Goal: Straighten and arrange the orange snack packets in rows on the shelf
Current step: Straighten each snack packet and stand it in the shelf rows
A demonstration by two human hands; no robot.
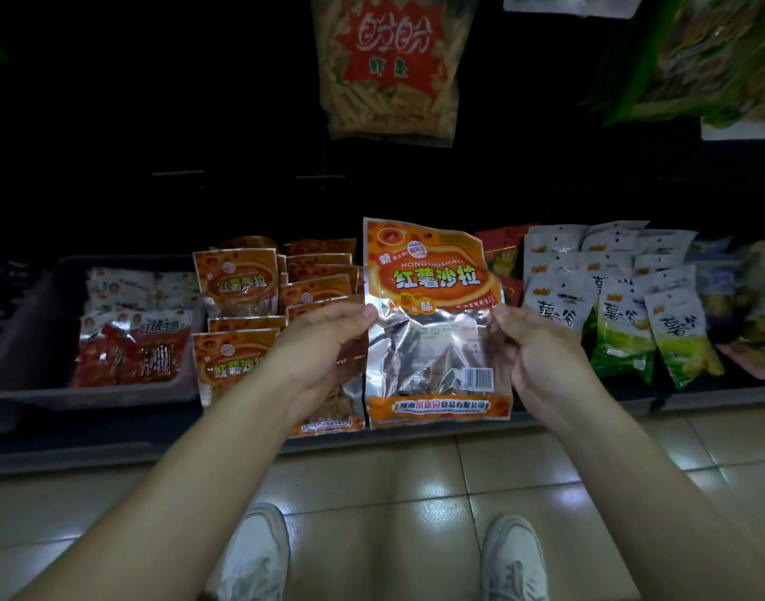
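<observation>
Head view, left to right: grey tray (29, 353) of red packets (129, 353), then orange snack packets (242, 279) lying overlapped in rows on the shelf (111, 444). Left hand (324, 344), fingers (350, 336) clamped on the left edge of one upright orange packet (433, 323) held above the shelf front; right hand (541, 349) pinching its right edge. White-and-green packets (623, 327) beyond.

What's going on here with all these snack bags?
A person stands at a low shelf, holding one orange snack packet upright by its side edges, left hand pinching one edge and right hand the other. More orange packets lie in rough rows on the shelf behind the left hand; white-and-green packets sit to the right.
</observation>
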